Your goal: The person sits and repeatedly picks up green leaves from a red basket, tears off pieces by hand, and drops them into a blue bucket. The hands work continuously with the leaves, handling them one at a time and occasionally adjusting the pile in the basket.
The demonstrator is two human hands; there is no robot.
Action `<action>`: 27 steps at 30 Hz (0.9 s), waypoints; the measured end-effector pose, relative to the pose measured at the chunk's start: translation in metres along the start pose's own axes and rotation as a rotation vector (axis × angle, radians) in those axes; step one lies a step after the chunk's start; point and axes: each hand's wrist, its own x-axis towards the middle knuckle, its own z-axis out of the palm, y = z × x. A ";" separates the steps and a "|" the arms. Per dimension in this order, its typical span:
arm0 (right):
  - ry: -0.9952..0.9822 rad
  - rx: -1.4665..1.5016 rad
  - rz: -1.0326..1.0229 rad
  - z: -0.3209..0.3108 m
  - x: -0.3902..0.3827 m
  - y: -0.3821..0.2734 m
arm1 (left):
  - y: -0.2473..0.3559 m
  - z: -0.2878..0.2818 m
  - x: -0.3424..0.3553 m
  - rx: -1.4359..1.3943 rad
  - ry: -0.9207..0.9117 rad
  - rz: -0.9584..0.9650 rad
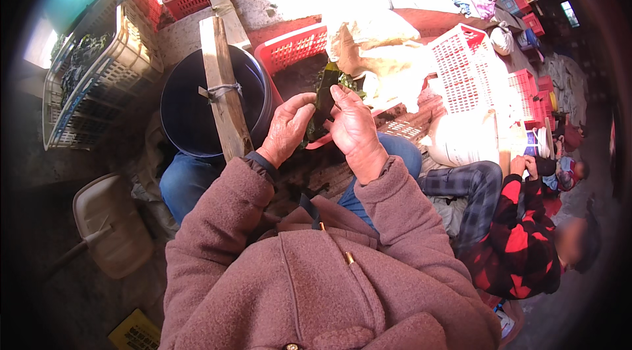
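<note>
Both hands are raised in front of me over a red plastic basket (289, 47). Between them hangs a dark green leafy strip (325, 90), perhaps seaweed or a large leaf. My left hand (288, 127) has its fingers closed at the strip's left edge. My right hand (355, 127) is closed beside its right edge, thumb and fingertips together near the top. More greens lie behind my right fingertips, partly hidden. To the left of my hands stands a dark blue bucket (181, 109), with a wooden plank (220, 73) across it. A cord is tied around the plank, with a small piece sticking out.
At far left a pale crate (141, 40) holds dark greens. A tan dustpan (112, 225) lies below it. Pale sacking (378, 47) and a red-and-white crate (461, 67) are beyond my right hand. On the right, a person in a checked red-and-black jacket (520, 238) sits close by a white bucket (464, 138).
</note>
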 end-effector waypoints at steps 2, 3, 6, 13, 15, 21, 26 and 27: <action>-0.025 0.003 0.007 0.000 0.001 0.001 | 0.004 0.002 0.000 -0.058 -0.037 -0.005; -0.035 -0.003 0.009 0.000 0.000 0.001 | 0.007 0.004 0.000 -0.130 -0.065 -0.017; -0.088 0.022 0.009 0.000 -0.005 -0.001 | 0.017 0.003 0.002 -0.228 -0.053 -0.035; -0.241 -0.433 -0.131 0.004 -0.013 -0.014 | 0.026 -0.005 0.012 -0.029 -0.095 -0.062; -0.259 -0.504 -0.260 0.007 -0.009 -0.017 | 0.026 -0.003 0.015 -0.008 -0.074 -0.011; -0.182 -0.778 -0.486 0.023 -0.005 -0.041 | 0.040 -0.004 0.020 0.165 -0.009 0.024; -0.231 -0.359 -0.411 0.042 -0.019 -0.067 | 0.051 -0.004 0.018 0.048 -0.196 -0.085; -0.216 -0.378 -0.360 0.045 -0.021 -0.075 | 0.053 -0.001 0.018 0.049 -0.231 -0.028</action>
